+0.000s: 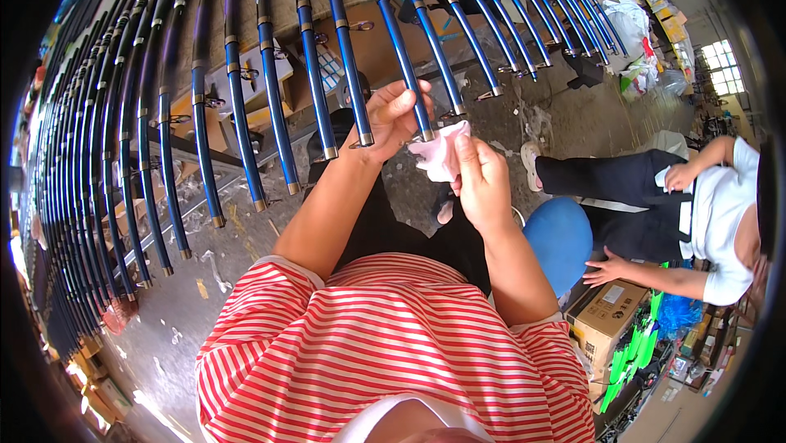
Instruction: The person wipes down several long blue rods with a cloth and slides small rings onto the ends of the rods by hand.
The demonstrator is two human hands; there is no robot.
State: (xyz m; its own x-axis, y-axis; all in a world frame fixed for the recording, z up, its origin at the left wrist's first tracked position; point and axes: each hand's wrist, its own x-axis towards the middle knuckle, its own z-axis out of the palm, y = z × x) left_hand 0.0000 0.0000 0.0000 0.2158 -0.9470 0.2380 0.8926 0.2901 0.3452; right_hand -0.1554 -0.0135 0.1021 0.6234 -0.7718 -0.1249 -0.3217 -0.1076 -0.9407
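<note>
A long row of blue and black fishing rods [399,46] fans out in front of me, their near ends pointing toward me. My left hand [390,118] is closed around one rod close to its metal-ringed end, thumb on top. In my right hand [485,178] a crumpled pale pink cloth [443,156] is pinched between thumb and fingers. The cloth is right at the end of that same rod and seems to touch it. Neighbouring rod ends lie close on both sides of my hands.
Cardboard boxes [307,74] show beneath the rods. On the right, a person [711,205] in a white top and dark trousers sits near a round blue seat [558,246]. A brown carton [607,316] and bright green strips [637,353] stand at the lower right. Scraps litter the floor.
</note>
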